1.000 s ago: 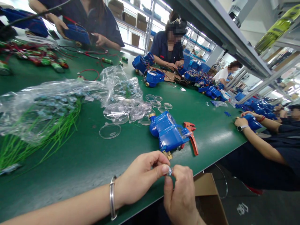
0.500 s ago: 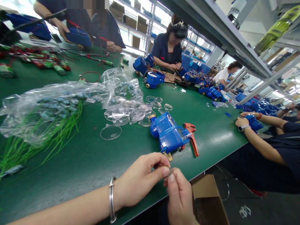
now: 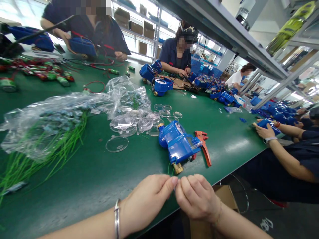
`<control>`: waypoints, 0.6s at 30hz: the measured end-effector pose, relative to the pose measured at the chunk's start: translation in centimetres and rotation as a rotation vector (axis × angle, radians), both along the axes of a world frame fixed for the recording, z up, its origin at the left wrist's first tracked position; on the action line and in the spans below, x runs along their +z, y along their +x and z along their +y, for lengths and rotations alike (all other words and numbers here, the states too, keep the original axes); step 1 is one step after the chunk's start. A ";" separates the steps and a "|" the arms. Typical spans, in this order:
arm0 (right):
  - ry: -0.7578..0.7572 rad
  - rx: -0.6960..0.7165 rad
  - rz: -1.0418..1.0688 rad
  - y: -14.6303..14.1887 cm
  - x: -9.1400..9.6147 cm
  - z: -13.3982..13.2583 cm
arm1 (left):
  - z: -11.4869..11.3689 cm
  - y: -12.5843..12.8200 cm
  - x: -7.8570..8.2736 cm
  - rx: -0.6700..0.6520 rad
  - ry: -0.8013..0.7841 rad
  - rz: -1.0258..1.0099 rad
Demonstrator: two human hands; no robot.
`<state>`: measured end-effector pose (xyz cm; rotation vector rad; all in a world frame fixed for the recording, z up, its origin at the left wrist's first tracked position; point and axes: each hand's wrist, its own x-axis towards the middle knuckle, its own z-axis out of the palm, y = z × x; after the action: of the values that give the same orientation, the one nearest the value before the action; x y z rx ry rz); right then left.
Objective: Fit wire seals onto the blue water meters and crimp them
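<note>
My left hand (image 3: pixel 149 199), with a silver bangle at the wrist, pinches thumb against fingers. My right hand (image 3: pixel 198 199) is closed, its fingertips meeting the left's just in front of the table edge. A thin green wire seal (image 3: pixel 169 170) loops from the blue water meter (image 3: pixel 178 144) down to my fingertips, which hide its end. The meter lies on its side on the green table, one brass threaded end (image 3: pixel 178 168) toward my hands. Touching or close beside its right side are orange-handled cutters (image 3: pixel 205 151).
Clear round covers (image 3: pixel 124 124) and a plastic bag (image 3: pixel 99 98) of green wire seals (image 3: pixel 62 129) lie left. Green batteries with red wires (image 3: pixel 47 71) are further back. More blue meters (image 3: pixel 161 86) stand across the table. Co-workers sit opposite and at right. A cardboard box (image 3: pixel 226 196) sits below the edge.
My right hand has turned over, its knuckles now up and fingers curled in. My left hand has lowered slightly. The green loop at the brass end shows more clearly. A co-worker's hands at right have shifted.
</note>
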<state>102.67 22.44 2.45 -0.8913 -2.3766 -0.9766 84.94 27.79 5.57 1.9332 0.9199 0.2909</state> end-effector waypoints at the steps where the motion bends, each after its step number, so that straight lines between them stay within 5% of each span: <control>1: -0.070 0.013 0.057 -0.3 0.0 0.1 | -0.1 0.1 0.0 0.015 0.016 -0.006; 7: -0.900 -0.058 1.060 -4.1 -1.6 -0.5 | -0.4 -0.3 0.2 0.051 0.152 0.040; 9: -0.848 -0.105 1.064 -4.5 -2.2 -0.8 | -0.1 -0.4 0.0 0.038 0.155 0.047; 12: -0.442 -0.169 0.809 -3.9 -2.9 -1.1 | 0.4 -0.4 -0.4 0.002 0.080 0.034; 14: -0.322 -0.143 0.672 -3.4 -3.1 -1.0 | 0.6 -0.3 -0.6 -0.008 0.027 0.027; 18: -0.751 -0.125 0.935 -3.6 -2.5 -0.5 | 0.4 -0.4 -0.4 0.013 0.099 0.045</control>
<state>99.03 21.93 -0.04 -1.3632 -1.8019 0.3550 84.53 28.17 5.20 2.0319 0.9637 0.3065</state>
